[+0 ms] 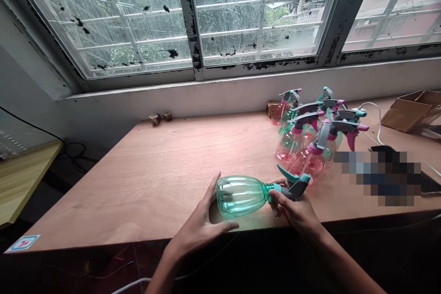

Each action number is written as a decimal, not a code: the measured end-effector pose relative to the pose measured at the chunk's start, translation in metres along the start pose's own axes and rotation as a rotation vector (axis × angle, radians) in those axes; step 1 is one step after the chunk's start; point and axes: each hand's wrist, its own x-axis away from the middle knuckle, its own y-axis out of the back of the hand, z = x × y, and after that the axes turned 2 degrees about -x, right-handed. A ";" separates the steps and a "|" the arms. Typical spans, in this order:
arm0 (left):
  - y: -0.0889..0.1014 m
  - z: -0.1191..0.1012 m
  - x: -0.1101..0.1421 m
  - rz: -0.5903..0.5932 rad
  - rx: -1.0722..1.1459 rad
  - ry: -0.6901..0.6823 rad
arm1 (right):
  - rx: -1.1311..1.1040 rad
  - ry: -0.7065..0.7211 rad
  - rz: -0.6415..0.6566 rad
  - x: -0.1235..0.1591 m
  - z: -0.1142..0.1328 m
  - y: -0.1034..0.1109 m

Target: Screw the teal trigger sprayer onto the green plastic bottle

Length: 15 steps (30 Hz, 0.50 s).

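A clear green spray bottle [241, 196] is held on its side above the front edge of the wooden table, its base to the left. My right hand [292, 206] grips it at the teal collar, thumb and fingers pinched round the neck just below the grey and teal spray head [294, 183]. At the base, my left hand [206, 220] is spread, with the thumb stretched out below the bottle and a finger up along its left end. Whether the left hand's hidden fingers touch the bottle I cannot tell. No liquid shows inside.
Several pink and green spray bottles [306, 161] stand grouped at the right back of the wooden table [165, 170]. Beyond them are a cardboard box [409, 110], a white cable [379, 124] and a blurred dark item. Two small brown objects [155, 120] lie near the wall under the window.
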 end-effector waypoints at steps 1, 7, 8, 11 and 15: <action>0.000 -0.001 0.000 0.002 0.013 0.014 | 0.000 0.003 0.002 0.000 0.000 0.000; 0.000 0.005 -0.002 -0.029 0.014 -0.003 | -0.026 -0.011 0.000 -0.001 -0.002 0.001; -0.001 0.007 -0.002 -0.041 -0.007 -0.019 | -0.039 -0.017 -0.006 -0.002 -0.002 0.002; -0.003 0.009 -0.003 -0.031 0.011 -0.052 | -0.066 -0.023 -0.013 -0.003 -0.003 0.002; -0.003 0.007 -0.001 -0.006 0.065 -0.032 | -0.052 -0.025 -0.003 -0.002 -0.004 0.002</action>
